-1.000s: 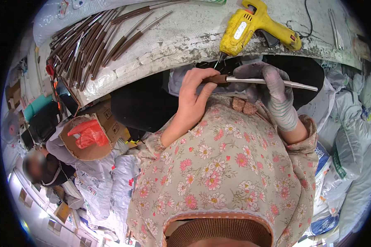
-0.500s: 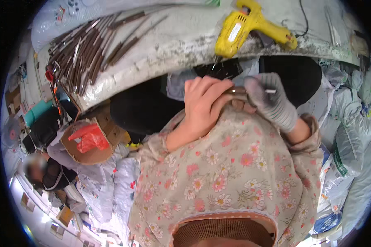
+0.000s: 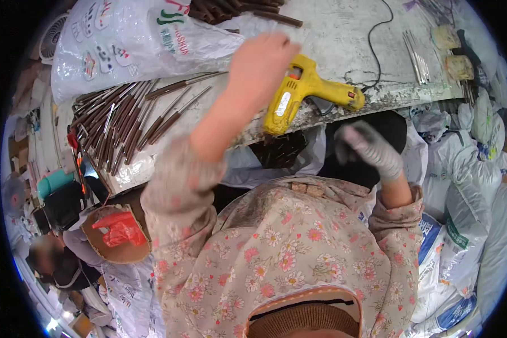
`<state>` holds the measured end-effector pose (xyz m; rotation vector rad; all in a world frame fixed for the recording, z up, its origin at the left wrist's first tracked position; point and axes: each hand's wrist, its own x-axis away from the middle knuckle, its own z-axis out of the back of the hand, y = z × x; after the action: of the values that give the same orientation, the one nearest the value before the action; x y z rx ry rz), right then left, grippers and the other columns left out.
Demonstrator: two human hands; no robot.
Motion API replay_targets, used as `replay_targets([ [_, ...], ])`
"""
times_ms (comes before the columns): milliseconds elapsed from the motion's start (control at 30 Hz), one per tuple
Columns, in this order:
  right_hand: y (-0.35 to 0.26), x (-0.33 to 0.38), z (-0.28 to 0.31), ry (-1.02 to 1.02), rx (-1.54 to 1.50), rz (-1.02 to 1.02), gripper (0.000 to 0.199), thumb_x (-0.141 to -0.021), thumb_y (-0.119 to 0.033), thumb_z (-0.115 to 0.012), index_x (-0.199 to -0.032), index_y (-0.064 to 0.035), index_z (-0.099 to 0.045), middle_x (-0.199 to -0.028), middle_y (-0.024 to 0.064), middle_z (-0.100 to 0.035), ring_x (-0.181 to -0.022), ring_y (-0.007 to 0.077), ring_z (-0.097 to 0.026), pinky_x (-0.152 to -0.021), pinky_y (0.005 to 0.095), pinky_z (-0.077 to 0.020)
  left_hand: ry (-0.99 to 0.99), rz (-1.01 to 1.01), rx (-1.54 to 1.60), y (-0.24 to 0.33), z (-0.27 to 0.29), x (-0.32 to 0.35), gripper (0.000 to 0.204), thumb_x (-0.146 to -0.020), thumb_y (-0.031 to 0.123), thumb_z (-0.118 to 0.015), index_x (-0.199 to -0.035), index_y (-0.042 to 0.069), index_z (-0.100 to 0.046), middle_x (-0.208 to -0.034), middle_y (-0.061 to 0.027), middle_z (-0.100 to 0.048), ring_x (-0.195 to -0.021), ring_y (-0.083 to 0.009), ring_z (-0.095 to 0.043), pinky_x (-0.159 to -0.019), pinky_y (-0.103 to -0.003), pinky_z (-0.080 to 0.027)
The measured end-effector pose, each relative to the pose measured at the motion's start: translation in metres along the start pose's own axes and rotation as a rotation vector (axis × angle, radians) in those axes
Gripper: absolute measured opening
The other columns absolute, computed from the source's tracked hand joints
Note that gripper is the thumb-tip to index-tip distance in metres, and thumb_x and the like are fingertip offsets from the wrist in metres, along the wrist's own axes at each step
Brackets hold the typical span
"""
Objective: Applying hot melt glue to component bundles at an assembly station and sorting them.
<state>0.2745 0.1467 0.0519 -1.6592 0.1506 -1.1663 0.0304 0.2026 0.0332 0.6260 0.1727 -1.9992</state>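
My bare left hand [image 3: 263,65] reaches over the table, beside a yellow corded drill [image 3: 290,98] and below a heap of brown tubes [image 3: 225,10]. Motion smears its fingers, and whatever it may hold does not show. Off the table's near edge hovers my right hand [image 3: 372,149], in a pale striped glove, its fingertips blurred too. Nothing can be made out in it. To the left on the table lies a pile of thin metal rods with brown handles [image 3: 121,121]. A small brown blocky piece [image 3: 307,188] rests against my flowered smock.
A printed clear plastic bag [image 3: 118,45] lies at the far left of the table. Bare metal rods [image 3: 416,56] are at the right, near the drill's black cord [image 3: 386,50]. Stuffed white sacks [image 3: 462,219] crowd my right; a cardboard box [image 3: 118,248] and another person [image 3: 62,262] are at left.
My hands have parted from the shiny brown-and-metal piece they held together. The left has swung up and over the table; the right has dropped slightly lower. My view now takes in more tabletop.
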Motion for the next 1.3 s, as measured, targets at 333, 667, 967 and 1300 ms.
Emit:
replay_targets([
  [333, 0.024, -0.063, 0.221, 1.142, 1.157, -0.086, 0.031, -0.076, -0.028, -0.064, -0.102, -0.0116, -0.061, -0.097, 0.0105, -0.064, -0.090, 0.0245, -0.060, -0.075, 0.0362, -0.0470, 0.050, 0.014, -0.025, -0.014, -0.028, -0.052, 0.022, -0.076, 0.009, -0.052, -0.098, 0.011, -0.054, -0.084, -0.0068, -0.057, -0.073, -0.0230, -0.059, -0.059, -0.034, -0.049],
  [667, 0.049, -0.056, 0.269, 0.866, 1.561, -0.031, 0.051, -0.076, -0.048, -0.049, -0.091, -0.0019, -0.063, -0.088, 0.0187, -0.063, -0.086, 0.0329, -0.059, -0.076, 0.0396, -0.0448, -0.324, 0.726, 0.303, 0.021, 0.089, 0.125, 0.030, -0.073, -0.001, -0.060, -0.103, 0.004, -0.054, -0.086, -0.0129, -0.056, -0.074, -0.0253, -0.057, -0.065, -0.032, -0.046],
  [967, 0.033, -0.059, 0.038, 0.593, 0.313, 0.891, 0.030, -0.085, -0.028, -0.055, -0.107, -0.0078, -0.058, -0.090, 0.0095, -0.063, -0.083, 0.0163, -0.060, -0.072, 0.0291, -0.0466, -0.126, 1.034, 0.803, 0.085, 0.043, 0.189, 0.025, -0.088, 0.011, -0.050, -0.110, -0.001, -0.049, -0.082, -0.0077, -0.056, -0.070, -0.0132, -0.053, -0.063, -0.024, -0.042],
  [1300, -0.005, -0.064, -0.017, 0.603, 1.379, 0.111, 0.069, -0.070, -0.038, -0.067, -0.129, -0.0164, -0.038, -0.118, 0.0180, -0.050, -0.105, 0.0352, -0.051, -0.086, 0.0394, -0.0440, -0.211, 1.178, 1.135, 0.090, 0.036, 0.170, 0.020, -0.091, 0.013, -0.045, -0.104, -0.002, -0.047, -0.065, -0.0036, -0.051, -0.048, -0.0073, -0.045, -0.046, -0.022, -0.037],
])
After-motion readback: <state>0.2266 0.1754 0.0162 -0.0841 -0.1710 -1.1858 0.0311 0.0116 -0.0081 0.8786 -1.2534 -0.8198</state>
